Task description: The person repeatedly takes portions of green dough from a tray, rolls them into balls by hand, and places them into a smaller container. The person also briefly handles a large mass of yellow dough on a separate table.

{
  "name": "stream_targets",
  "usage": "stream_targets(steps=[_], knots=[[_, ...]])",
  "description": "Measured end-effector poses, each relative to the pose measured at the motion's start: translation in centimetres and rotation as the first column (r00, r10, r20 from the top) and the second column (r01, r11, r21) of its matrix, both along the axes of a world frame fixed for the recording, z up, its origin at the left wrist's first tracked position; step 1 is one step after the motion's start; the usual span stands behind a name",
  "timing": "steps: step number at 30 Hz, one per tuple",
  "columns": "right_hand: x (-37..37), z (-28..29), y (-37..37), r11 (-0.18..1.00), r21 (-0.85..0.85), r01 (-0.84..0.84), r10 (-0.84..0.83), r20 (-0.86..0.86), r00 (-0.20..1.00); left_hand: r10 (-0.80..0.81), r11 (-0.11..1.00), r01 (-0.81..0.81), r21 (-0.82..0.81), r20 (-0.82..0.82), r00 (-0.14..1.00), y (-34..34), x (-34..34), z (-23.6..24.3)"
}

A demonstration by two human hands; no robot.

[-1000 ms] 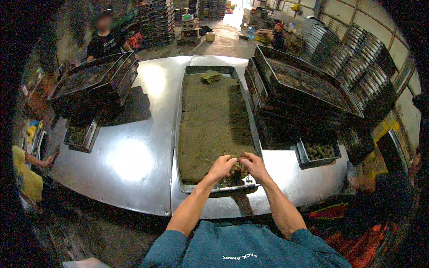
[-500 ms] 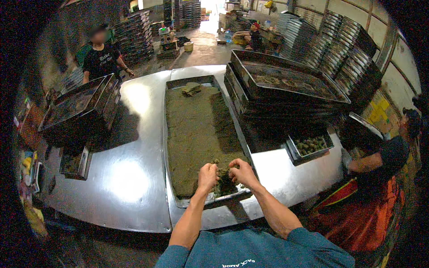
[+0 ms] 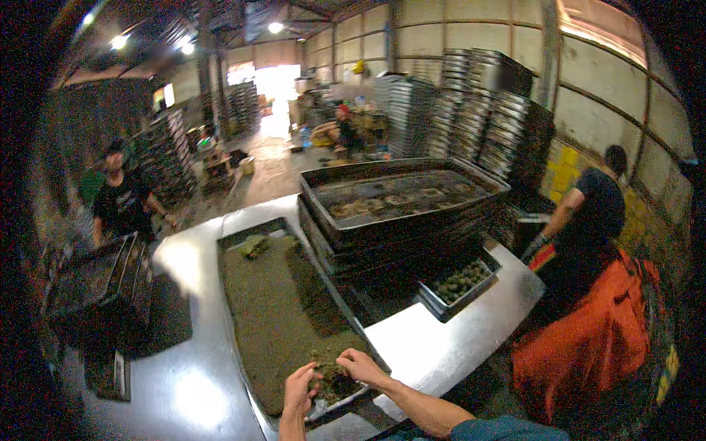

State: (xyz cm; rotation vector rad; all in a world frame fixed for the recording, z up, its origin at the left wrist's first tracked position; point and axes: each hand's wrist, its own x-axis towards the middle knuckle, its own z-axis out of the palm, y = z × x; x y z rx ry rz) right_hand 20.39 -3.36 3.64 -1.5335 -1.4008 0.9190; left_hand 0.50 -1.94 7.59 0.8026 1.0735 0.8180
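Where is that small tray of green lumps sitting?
In the head view, the small tray sits right of centre on the metal table, against the foot of the stacked dark trays.

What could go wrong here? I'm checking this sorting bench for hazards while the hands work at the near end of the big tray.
1. The long tray seems to reach the metal table edge; pulling with the left hand and right hand might tip it.
2. The greenish-brown clump they pinch could crumble onto the table.
3. The stacked dark trays stand right beside the long tray; a nudge might shift them.
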Motion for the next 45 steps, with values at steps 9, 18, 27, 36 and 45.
stream_targets(steps=[9, 18, 27, 36, 45], knots=[[-1.2, 2.6, 0.6, 0.998, -0.024, -0.055, 0.057, 0.124, 0.991, 0.091, 0.976, -0.044, 0.213, -0.216, 0.972, 1.3, 2.9, -1.6], [-3.9, 2.2, 0.6, 0.924, 0.244, -0.293, 0.217, 0.296, 0.930, 0.280, 0.951, -0.289, 0.113, 0.085, 0.956, 3.9, 4.8, -6.7], [-1.9, -0.5, 1.1, 0.987, 0.163, -0.014, -0.012, 0.157, 0.987, 0.133, 0.968, -0.117, 0.224, -0.054, 0.990, 2.4, 3.1, -4.7], [-0.7, 0.5, 0.3, 0.994, -0.058, 0.098, -0.082, 0.235, 0.969, 0.082, 0.991, -0.092, 0.098, 0.104, 0.991, 1.0, 3.5, -2.9], [-0.8, 0.5, -0.1, 0.981, 0.109, -0.161, 0.116, 0.334, 0.935, 0.186, 0.981, -0.191, 0.014, 0.164, 0.969, 0.4, 1.4, -1.2]])
